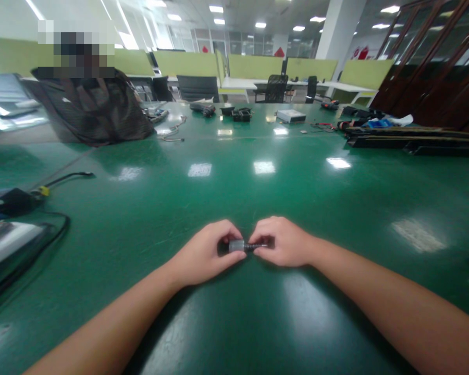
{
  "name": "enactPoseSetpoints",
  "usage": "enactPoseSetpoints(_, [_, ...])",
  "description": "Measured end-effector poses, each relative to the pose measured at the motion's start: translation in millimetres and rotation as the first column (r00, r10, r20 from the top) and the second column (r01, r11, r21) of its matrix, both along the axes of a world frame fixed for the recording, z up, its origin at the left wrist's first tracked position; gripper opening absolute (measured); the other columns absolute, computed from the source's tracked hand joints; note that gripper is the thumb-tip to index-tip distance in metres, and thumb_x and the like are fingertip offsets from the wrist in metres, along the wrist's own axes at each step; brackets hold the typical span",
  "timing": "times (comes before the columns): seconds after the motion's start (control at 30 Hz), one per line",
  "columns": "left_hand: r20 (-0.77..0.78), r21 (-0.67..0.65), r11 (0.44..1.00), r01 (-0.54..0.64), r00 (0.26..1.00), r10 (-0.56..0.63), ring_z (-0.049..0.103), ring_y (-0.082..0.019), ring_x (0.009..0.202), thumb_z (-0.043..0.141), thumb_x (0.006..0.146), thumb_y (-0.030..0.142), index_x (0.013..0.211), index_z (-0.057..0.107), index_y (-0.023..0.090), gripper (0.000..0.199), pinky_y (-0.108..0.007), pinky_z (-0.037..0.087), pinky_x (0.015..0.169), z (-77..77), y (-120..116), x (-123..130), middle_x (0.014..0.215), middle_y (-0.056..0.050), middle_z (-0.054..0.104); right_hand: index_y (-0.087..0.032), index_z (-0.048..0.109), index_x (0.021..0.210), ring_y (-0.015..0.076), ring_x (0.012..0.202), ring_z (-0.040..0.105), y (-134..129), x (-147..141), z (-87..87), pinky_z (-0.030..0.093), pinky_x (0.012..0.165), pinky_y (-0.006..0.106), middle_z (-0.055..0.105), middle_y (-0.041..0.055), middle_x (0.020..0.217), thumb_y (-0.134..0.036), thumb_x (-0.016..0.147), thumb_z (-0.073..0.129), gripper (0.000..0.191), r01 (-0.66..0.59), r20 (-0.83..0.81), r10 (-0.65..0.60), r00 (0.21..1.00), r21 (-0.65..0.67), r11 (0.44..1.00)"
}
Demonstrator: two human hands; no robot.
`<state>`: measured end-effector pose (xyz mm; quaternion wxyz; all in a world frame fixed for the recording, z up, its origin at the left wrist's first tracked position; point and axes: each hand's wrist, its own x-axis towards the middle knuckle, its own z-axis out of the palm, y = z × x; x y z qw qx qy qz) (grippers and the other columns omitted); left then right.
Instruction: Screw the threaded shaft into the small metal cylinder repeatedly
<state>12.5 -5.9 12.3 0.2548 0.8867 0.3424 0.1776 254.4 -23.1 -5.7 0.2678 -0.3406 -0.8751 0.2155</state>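
My left hand point(210, 253) is closed round a small grey metal cylinder point(236, 245), thumb and fingers on its sides. A thin dark ribbed rod point(257, 246), like a screw or a spring, runs rightward from the cylinder's end. My right hand point(280, 243) pinches this rod between thumb and fingers, and its far end is hidden in that hand. The piece lies level, just over or on the green tabletop point(234, 312); I cannot tell whether it touches. Its exact kind is not clear.
A dark mesh bag point(97, 112) stands at the back left. Cables point(62, 229) and a flat device point(11, 245) lie at the left edge. Along the far side are a grey box point(291, 115), small black parts point(241, 114) and long black strips point(414, 139).
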Motion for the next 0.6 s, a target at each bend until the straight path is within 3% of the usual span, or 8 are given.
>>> enactPoseSetpoints(0.6, [0.008, -0.016, 1.0, -0.007, 1.0, 0.007, 0.061, -0.018, 0.079, 0.069, 0.087, 0.037, 0.096, 0.065, 0.019, 0.021, -0.029, 0.047, 0.071, 0.7, -0.1, 1.6, 0.089, -0.002, 0.066, -0.018, 0.071, 0.086, 0.0144, 0.074, 0.062, 1.0, 1.3, -3.9, 0.042, 0.075, 0.028, 0.07, -0.0007, 0.079, -0.022, 0.079, 0.074, 0.008, 0.016, 0.009, -0.016, 1.0, 0.041, 0.999])
